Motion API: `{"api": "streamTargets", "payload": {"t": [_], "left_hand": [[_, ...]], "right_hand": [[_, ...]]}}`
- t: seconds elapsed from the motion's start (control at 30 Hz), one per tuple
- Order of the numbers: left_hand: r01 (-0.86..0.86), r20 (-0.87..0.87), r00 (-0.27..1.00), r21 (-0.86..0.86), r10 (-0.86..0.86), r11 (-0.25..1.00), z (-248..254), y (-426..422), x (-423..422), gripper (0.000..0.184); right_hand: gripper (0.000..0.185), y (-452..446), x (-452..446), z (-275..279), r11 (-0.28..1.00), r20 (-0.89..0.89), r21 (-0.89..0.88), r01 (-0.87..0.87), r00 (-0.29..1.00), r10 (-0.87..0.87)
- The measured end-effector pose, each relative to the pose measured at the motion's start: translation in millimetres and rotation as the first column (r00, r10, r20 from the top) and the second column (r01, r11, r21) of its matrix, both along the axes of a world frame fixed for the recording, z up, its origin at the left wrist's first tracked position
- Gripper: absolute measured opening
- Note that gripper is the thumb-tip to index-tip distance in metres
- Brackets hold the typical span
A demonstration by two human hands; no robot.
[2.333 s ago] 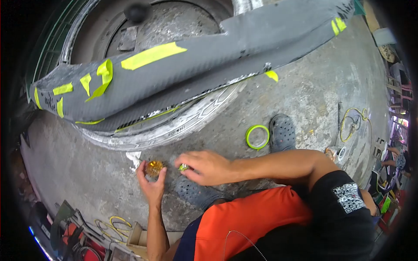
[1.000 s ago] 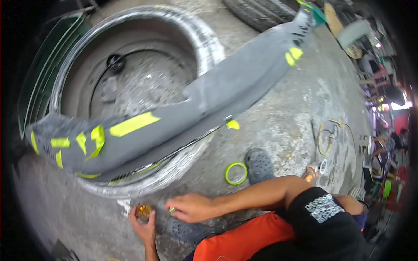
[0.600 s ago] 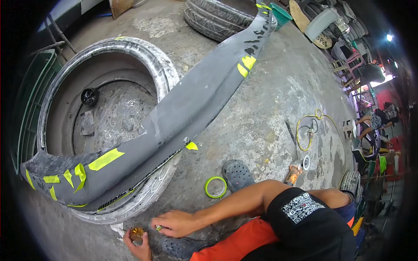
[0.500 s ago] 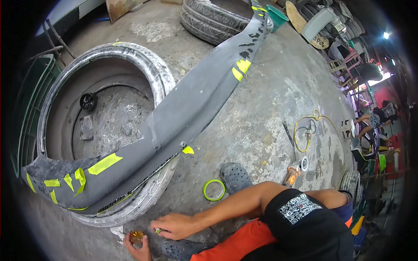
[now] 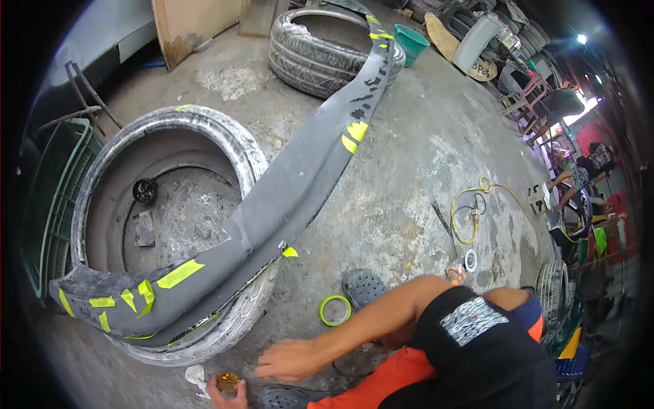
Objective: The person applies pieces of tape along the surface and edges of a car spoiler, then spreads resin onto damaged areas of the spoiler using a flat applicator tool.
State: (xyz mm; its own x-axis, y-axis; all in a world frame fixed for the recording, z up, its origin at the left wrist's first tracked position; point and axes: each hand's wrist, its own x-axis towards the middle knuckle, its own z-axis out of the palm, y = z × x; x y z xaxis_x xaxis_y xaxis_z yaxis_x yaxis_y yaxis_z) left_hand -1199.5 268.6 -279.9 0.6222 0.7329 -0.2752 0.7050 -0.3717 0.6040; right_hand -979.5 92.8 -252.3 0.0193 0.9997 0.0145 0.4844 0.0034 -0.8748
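Left hand: thumb and fingers parted, gripping one amber item between them, beside one white scrap. Right hand: fingers curled, contents hidden, can't tell. Two clogs, one green tape roll, one grey panel.

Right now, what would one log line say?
left grip: holding amber item; right grip: nearby, contents unclear; tape: on floor; panel: across tire

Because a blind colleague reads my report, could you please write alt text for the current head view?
A person's bare left hand holds a small, round, shiny amber object, the right hand close beside it. Farther ahead, a long, curved, grey panel with neon-yellow tape strips rests across a grey-white rubber tyre.
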Motion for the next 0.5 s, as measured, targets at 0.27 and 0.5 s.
{"api": "streamTargets", "payload": {"t": [0.27, 0.5], "left_hand": [[0.607, 0.418, 0.693, 0.103, -0.588, 0.788, -15, -19, 46, 0.075], [0.856, 0.42, 0.374, 0.185, -0.827, 0.482, 62, -40, 134, 0.077]], "right_hand": [[0.019, -101, 135, 119, 0.95, 0.659, -0.209, -0.233, 0.684, 0.313], [0.018, -203, 258, 159, 0.901, 0.824, -0.415, 0.127, 0.473, 0.313]]}}
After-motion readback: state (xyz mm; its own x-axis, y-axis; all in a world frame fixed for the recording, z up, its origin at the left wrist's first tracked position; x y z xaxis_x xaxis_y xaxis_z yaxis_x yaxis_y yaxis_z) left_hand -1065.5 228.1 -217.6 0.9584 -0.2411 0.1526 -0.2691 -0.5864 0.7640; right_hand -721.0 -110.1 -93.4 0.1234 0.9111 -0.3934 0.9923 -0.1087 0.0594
